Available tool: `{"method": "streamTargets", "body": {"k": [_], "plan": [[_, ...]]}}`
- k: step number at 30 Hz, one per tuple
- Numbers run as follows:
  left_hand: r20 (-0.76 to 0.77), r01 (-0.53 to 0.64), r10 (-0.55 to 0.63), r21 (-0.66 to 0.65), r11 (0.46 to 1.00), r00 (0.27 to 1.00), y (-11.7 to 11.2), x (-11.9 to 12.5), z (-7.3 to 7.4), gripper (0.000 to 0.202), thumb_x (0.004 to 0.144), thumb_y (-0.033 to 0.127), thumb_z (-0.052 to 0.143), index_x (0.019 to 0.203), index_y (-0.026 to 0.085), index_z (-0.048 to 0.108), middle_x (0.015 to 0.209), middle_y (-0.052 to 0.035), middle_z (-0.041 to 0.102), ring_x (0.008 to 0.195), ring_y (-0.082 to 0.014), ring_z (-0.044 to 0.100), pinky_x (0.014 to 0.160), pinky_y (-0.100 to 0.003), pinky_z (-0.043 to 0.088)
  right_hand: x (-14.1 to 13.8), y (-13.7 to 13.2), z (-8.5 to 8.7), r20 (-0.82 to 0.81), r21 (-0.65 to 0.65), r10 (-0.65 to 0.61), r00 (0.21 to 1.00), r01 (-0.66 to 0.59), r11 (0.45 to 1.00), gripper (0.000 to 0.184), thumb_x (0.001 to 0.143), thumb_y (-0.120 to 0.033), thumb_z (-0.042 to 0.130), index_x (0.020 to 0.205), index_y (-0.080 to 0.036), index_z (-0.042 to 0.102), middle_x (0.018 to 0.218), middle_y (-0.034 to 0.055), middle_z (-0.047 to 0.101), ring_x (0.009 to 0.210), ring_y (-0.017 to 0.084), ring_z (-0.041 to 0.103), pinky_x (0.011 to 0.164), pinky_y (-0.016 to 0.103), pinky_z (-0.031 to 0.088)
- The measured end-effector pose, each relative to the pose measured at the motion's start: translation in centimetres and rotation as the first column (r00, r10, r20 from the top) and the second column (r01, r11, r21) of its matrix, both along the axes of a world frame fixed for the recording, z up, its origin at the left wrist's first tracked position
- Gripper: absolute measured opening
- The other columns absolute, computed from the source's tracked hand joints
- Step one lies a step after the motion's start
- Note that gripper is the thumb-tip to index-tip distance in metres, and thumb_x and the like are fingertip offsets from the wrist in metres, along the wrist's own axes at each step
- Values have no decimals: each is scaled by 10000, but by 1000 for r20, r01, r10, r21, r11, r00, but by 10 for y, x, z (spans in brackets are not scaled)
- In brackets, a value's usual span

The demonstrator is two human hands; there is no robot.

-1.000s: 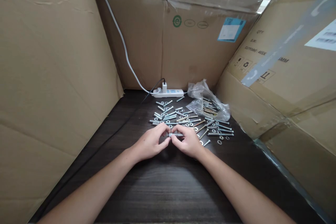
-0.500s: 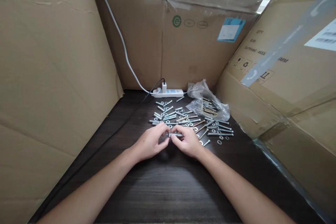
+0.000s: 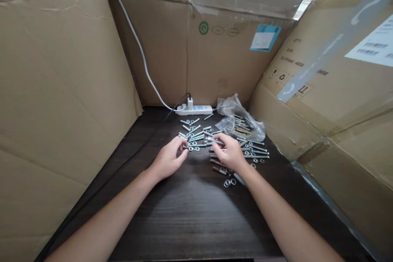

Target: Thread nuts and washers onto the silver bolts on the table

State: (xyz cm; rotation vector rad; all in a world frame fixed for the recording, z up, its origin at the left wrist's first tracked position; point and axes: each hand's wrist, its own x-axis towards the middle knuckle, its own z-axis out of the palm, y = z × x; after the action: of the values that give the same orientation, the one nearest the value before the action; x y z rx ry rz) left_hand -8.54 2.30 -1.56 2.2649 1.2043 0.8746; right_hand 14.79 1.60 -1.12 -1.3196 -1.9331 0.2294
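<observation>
My left hand (image 3: 169,158) is closed, its thumb and forefinger around the near end of a long metal bolt (image 3: 196,145) at the left of the hardware pile. Between the thumb and fingers of my right hand (image 3: 229,153) is a silver bolt (image 3: 217,141), held just over the pile. Part of that bolt is hidden by the fingers. Loose washers (image 3: 194,149) lie between the two hands. Several dark bronze-toned bolts or sleeves (image 3: 219,170) and more washers (image 3: 227,183) lie below and left of my right wrist.
Several bolts and rings spread over the dark table (image 3: 184,221). Behind them stand a clear plastic bag (image 3: 227,124) of bolts and a white power strip (image 3: 196,110). A black cable (image 3: 123,167) runs along the left. Cardboard walls (image 3: 162,57) surround the table.
My hands have moved apart from their meeting point around a bolt. The left went left to the long bolt; the right moved right and up with a bolt. The view has shifted slightly.
</observation>
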Motion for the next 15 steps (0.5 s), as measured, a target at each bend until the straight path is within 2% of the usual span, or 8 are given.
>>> {"method": "streamTargets", "body": {"k": [2,4,8,11,15], "plan": [[-23,-48,48,23,999,999,7,-5,-3,109,848,228,446,894,196,539,794,-2,497,729,-144,498,663,-260,409,28,16,0,8,40,-90,996,89,995,172,806,-250,477,904,-173,595,862,57,637,763,181,576,720,284,435],[-50,-87,89,42,995,995,14,-10,-6,104,836,215,451,855,193,551,789,-9,498,750,-157,499,672,-273,409,61,34,-4,72,91,-215,974,209,974,192,782,-251,485,902,-167,609,897,79,639,834,213,573,776,324,433],[-109,-124,129,48,991,986,22,-16,-11,86,816,191,463,821,194,549,790,-9,506,770,-168,498,704,-294,407,118,64,-19,219,70,-396,892,390,918,220,763,-246,494,915,-171,634,912,91,638,902,235,552,837,365,410],[-139,-125,128,33,992,982,25,-19,-13,79,816,188,463,821,200,541,810,-5,510,786,-167,502,729,-299,407,138,75,-30,248,43,-410,878,413,910,234,771,-253,500,933,-178,650,921,91,637,902,226,550,854,360,405],[-152,-121,122,18,993,981,27,-22,-14,87,800,170,470,839,201,542,843,-8,513,817,-169,508,755,-301,412,142,77,-41,242,32,-399,885,403,914,251,783,-281,506,942,-172,667,907,95,632,898,227,546,868,370,399]]}}
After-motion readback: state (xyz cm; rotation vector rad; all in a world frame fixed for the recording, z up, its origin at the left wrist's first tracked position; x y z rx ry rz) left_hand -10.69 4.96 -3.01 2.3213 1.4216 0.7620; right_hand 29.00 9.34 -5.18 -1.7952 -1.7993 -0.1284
